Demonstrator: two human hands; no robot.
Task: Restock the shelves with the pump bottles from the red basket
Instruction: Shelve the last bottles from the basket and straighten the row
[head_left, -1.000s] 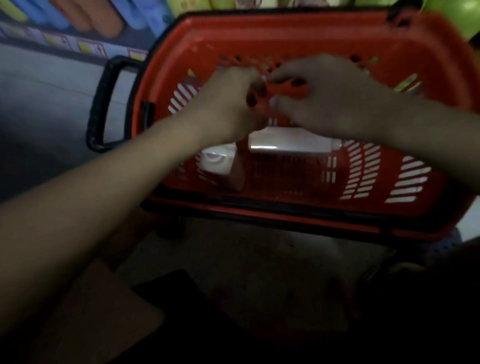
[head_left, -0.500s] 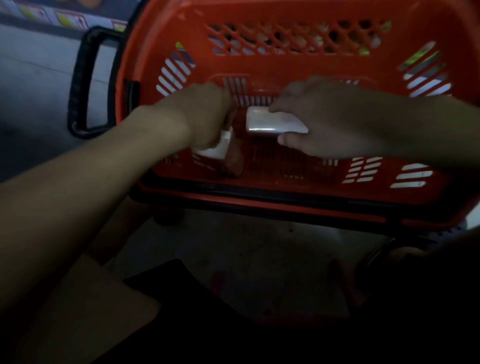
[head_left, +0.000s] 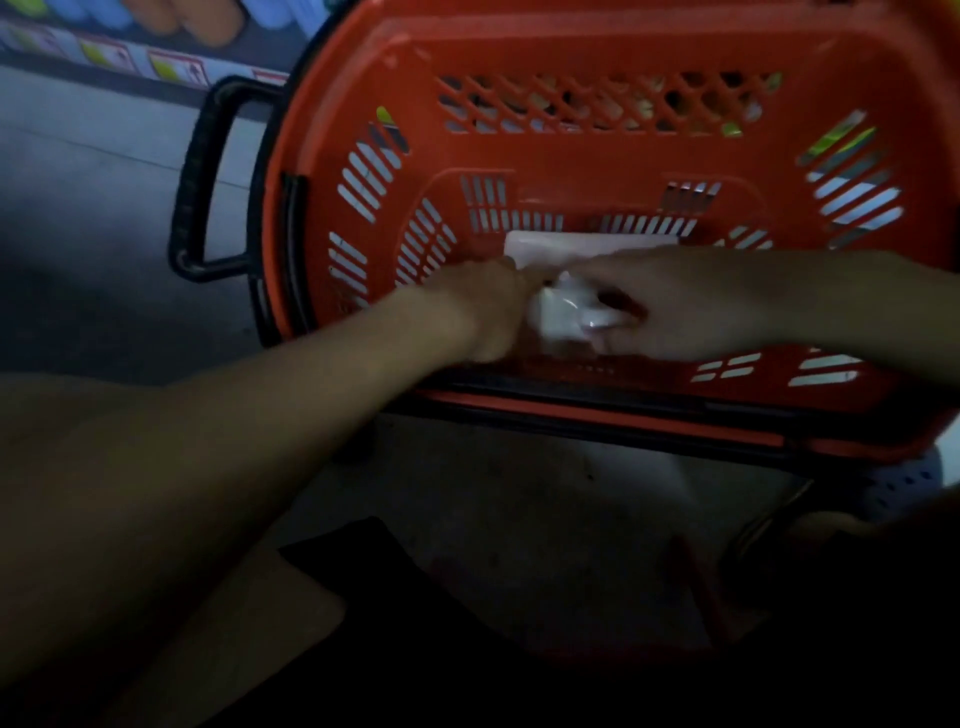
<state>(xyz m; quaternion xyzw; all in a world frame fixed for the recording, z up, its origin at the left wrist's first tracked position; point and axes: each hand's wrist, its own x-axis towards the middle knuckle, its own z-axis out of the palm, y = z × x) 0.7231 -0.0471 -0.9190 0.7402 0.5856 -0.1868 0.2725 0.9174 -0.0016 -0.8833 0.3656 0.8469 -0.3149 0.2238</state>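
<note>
The red basket (head_left: 597, 52) stands on the floor in front of me. Two white pump bottles are inside it. One white bottle (head_left: 592, 243) lies flat on the basket floor, with no hand on it. The nearer white bottle (head_left: 558, 314) sits between my two hands by the near wall. My left hand (head_left: 488, 306) is curled against its left side and holds it. From the right, my right hand (head_left: 685, 306) wraps fingers around its other end. Motion blur hides the fingertips.
A black handle (head_left: 200, 176) sticks out from the basket's left end. A shelf edge with price labels (head_left: 119, 57) and coloured bottles runs along the top left. Grey floor (head_left: 493, 519) lies between me and the basket. My knees fill the bottom edge.
My right hand let go of the long white bottle, which now lies on the basket floor, and moved down onto the nearer bottle that my left hand holds.
</note>
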